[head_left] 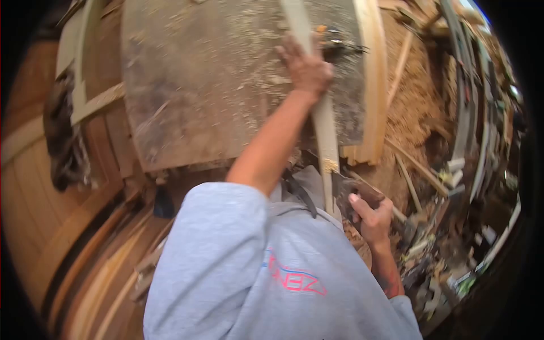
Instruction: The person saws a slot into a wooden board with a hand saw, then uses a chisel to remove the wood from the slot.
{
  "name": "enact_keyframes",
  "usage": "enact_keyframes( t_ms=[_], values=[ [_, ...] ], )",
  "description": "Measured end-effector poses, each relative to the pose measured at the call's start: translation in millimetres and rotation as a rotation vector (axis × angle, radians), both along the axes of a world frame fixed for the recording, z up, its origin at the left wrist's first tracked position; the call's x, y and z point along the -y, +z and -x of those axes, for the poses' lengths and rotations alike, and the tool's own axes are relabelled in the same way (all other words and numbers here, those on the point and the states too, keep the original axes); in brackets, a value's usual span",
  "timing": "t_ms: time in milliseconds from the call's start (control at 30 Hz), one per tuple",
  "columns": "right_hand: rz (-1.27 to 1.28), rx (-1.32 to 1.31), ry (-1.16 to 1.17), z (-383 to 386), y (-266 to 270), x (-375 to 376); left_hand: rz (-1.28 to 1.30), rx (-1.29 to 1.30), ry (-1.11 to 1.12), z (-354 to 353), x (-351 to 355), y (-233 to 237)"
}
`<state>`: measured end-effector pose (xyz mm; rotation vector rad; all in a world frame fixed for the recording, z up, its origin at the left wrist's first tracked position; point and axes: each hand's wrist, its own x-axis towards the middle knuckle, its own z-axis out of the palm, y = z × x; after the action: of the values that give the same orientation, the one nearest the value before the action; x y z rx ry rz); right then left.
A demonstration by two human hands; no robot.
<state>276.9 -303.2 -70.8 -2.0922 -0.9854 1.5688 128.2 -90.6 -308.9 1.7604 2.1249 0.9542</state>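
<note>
A long pale wood strip (325, 127) runs toward my body over a worn, chip-strewn board (198, 85). My left hand (309, 71) lies over the strip with its fingers spread, pressing on it. Close to my waist, the strip's near end is narrower, with yellowish sawdust (330, 165) on top. My right hand (374, 220) is closed round the brown handle of what looks like a handsaw (367, 195). The dark blade is right at the strip's right edge, and most of it is hidden. Beyond my left hand sits a small black-and-yellow object (334, 46), blurred.
Light planks (373, 85) line the board's right edge. Past them are a heap of wood shavings (416, 96), loose offcuts (422, 170) and mixed scrap (436, 266). On the left lie panelled wood (39, 192), long boards (105, 283) and a dark hanging cloth (65, 136).
</note>
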Motion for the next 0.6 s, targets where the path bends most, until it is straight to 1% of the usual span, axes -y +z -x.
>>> enact_keyframes(
  t_ms=[33,67,100,133,167,200,233,267,300,367,400,433,500,533,600],
  values=[
    [-0.046,-0.06,-0.03,13.8,-1.8,-0.8,-0.04,0.09,0.023,-5.5,-1.3,-7.2],
    [-0.015,-0.11,-0.053,27.4,1.0,-1.8,-0.018,0.079,0.026,-8.9,-2.1,-9.2],
    [-0.138,-0.102,-0.009,24.7,-12.7,8.9,-0.018,0.228,0.031,-14.0,-4.6,-12.2],
    [-0.109,-0.161,0.068,17.6,-14.9,8.3,-0.108,0.055,0.187,-28.1,-13.4,-29.1],
    [-0.013,-0.264,-0.143,-38.1,-57.4,16.0,-0.051,0.08,0.205,-33.4,-9.9,-33.0],
    [-0.11,-0.159,0.082,1.0,-23.7,9.6,-0.009,0.389,0.107,-15.6,6.2,-3.8],
    [-0.131,-0.135,0.126,9.1,-19.9,8.7,-0.053,0.397,0.153,-11.0,11.9,-4.9],
    [-0.125,-0.074,0.113,-0.8,-21.9,9.5,-0.1,0.417,0.181,-13.3,14.1,-8.6],
    [-0.114,-0.04,0.199,12.6,-12.3,7.3,-0.117,0.414,0.211,-19.0,13.0,-15.5],
    [-0.131,-0.049,0.255,18.9,-6.1,6.1,-0.137,0.343,0.306,-20.4,13.1,-27.7],
    [-0.125,-0.067,0.273,18.4,-6.7,5.7,-0.308,-0.151,0.635,-19.2,8.8,-32.2],
    [-0.12,-0.087,0.289,18.3,-7.8,5.6,-0.308,-0.152,0.653,-22.4,4.6,-36.1],
    [-0.097,-0.158,0.306,16.3,-11.3,9.0,-0.047,-0.161,0.753,-28.0,-0.9,-35.0],
    [-0.079,-0.195,0.304,12.9,-13.5,11.9,-0.054,-0.16,0.757,-28.5,-2.8,-37.8],
    [-0.029,-0.264,0.266,-5.7,-18.1,22.3,-0.321,-0.125,0.637,-16.7,14.1,-27.8]
  ],
)
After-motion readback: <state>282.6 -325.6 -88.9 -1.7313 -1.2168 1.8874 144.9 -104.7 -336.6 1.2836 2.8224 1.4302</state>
